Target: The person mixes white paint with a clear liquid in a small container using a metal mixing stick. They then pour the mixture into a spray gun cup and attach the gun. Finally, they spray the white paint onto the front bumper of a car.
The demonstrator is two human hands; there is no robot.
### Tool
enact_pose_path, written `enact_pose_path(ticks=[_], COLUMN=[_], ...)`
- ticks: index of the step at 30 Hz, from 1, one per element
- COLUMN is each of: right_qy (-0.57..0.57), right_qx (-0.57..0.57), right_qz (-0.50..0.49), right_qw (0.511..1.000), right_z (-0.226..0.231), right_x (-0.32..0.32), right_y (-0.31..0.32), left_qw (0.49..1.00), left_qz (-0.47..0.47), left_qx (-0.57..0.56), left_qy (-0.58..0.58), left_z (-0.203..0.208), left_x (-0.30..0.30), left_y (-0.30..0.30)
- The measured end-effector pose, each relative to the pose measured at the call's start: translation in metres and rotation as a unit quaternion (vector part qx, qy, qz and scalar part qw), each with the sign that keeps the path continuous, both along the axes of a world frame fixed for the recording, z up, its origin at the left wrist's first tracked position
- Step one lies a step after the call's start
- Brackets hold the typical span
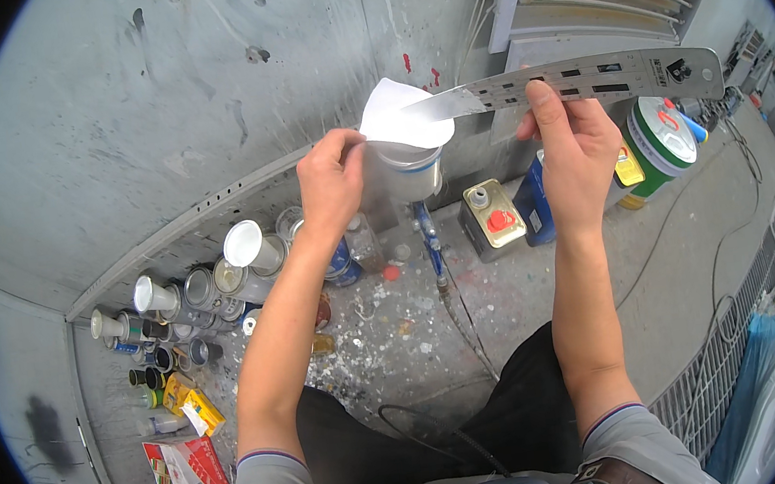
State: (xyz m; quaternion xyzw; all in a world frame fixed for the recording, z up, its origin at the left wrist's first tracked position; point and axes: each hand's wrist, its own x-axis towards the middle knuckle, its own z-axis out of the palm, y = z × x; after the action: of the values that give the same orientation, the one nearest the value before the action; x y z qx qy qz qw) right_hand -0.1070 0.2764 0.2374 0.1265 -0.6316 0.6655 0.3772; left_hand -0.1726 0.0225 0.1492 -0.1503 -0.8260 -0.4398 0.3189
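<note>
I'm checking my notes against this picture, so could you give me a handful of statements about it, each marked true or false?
1. The right hand holds a long metal strip with slots in it. True.
2. The left hand holds nothing. False: it pinches the edge of a white sheet.
3. The red box lies at the lower left of the picture. True.
4. The green-and-white bucket stands among the cans on the left. False: it stands on the right, beyond the right hand.
5. The tin between the two forearms has a red cap. True.
6. The floor is free of spots. False: it is spattered with pale ones.
</note>
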Motion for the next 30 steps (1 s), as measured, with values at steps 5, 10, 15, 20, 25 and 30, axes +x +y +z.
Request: enact_pose_path(ticks=[5, 10, 15, 20, 25, 30], right_qy=[-0.001, 0.006, -0.009, -0.006, -0.005, 0.012], right_qx=[-0.003, -0.003, 0.019, 0.019, 0.028, 0.017], right_qz=[-0.001, 0.009, 0.003, 0.007, 0.000, 0.011], right_qw=[1.000, 1.000, 1.000, 1.000, 1.000, 1.000], right_z=[0.001, 0.001, 0.000, 0.001, 0.001, 0.002], right_x=[0.001, 0.002, 0.005, 0.006, 0.007, 0.009], right_y=[-0.001, -0.001, 0.003, 0.002, 0.001, -0.001], left_qw=[0.999, 0.985, 0.979, 0.977, 0.965, 0.961], left_qz=[-0.004, -0.034, -0.048, -0.057, -0.063, -0.070], left_qx=[0.037, 0.128, 0.167, 0.186, 0.236, 0.256], left_qy=[-0.039, -0.110, -0.107, -0.090, -0.097, -0.078], left_z=[-0.002, -0.007, -0.009, -0.008, -0.011, -0.008], left_x=[0.001, -0.003, 0.000, 0.000, -0.002, -0.004], left_y=[0.001, 0.006, 0.007, 0.006, 0.005, 0.008])
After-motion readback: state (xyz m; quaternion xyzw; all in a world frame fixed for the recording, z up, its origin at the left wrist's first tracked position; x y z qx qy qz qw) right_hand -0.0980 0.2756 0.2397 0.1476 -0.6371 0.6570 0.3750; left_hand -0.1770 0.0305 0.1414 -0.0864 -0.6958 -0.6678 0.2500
